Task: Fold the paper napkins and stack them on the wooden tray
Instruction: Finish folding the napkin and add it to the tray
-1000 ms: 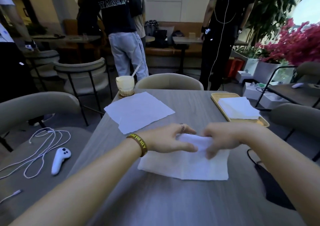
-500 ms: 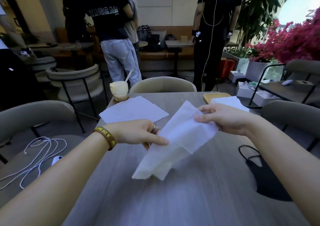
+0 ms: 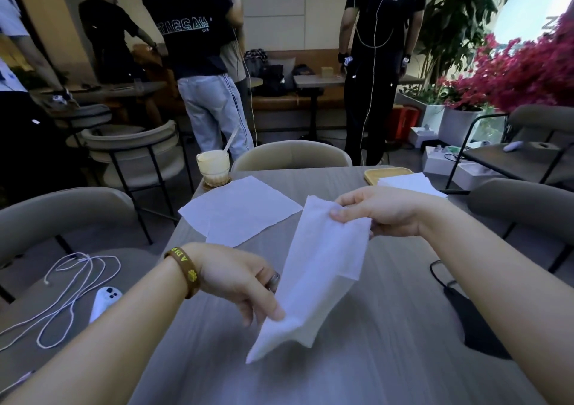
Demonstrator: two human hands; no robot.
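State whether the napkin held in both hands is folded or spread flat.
Folded: the napkin hangs as a narrow doubled strip between the left hand and right hand.

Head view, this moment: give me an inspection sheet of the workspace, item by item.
Surface: grey wood-grain table, dry, no spills seen.
Job's things: folded napkin held in the air; unfolded napkins flat on the table; wooden tray at the far right with a napkin stack.
Clutter: iced drink at the far left corner; black face mask at the right edge.
Hands: left hand pinches the napkin's lower end, right hand its upper end.
Cables: white cable and white controller on the left chair seat.
Surroundings: people standing, chairs, plants.
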